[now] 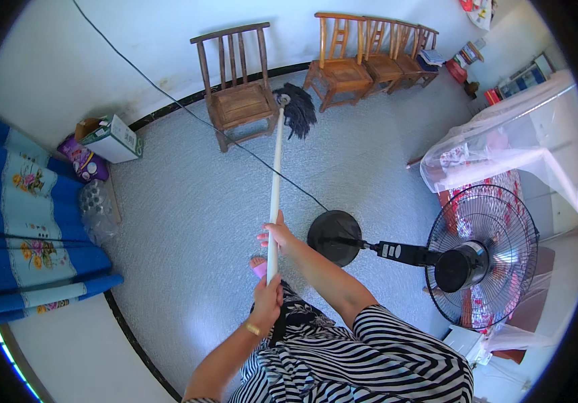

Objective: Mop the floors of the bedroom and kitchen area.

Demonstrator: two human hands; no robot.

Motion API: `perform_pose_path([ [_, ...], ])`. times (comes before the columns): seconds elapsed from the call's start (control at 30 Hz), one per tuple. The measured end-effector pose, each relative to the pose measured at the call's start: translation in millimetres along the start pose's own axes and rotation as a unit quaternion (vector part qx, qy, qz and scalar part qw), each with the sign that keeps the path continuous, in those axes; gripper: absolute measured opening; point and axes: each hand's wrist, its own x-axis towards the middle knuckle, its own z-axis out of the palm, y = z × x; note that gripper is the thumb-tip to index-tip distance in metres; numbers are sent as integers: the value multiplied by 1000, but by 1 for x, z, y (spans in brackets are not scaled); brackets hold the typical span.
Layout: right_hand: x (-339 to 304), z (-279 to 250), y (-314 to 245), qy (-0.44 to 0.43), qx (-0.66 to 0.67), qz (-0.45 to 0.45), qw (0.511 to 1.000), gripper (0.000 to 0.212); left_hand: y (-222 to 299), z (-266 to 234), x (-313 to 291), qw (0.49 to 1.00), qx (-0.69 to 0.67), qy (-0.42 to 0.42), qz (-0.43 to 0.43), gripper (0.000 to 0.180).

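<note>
A mop with a long white handle stretches away from me across the floor. Its dark grey strand head lies on the floor between a dark wooden chair and a lighter wooden chair. My left hand is wrapped round the handle's near end, close to my body. Higher up the shaft, my right hand holds it more loosely, some fingers pointing left past the handle. Part of a foot in a pink slipper shows beside the handle.
A black standing fan with a round base stands at right; its cord crosses under the mop handle toward the far-left wall. Several chairs line the far wall. A white box and blue curtain are left; a netted bed is right.
</note>
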Motion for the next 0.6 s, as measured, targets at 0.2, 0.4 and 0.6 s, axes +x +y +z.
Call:
perform_pose_path([
  [0.2, -35, -1, -8, -38, 248, 38, 967, 33, 26, 31, 80, 999, 27, -37, 24, 11],
  [0.4, -80, 4, 47, -189, 243, 73, 949, 47, 26, -10, 47, 989, 118, -85, 20, 11],
  [0.6, -124, 38, 120, -138, 161, 85, 973, 37, 1, -72, -49, 976, 205, -75, 3, 15],
])
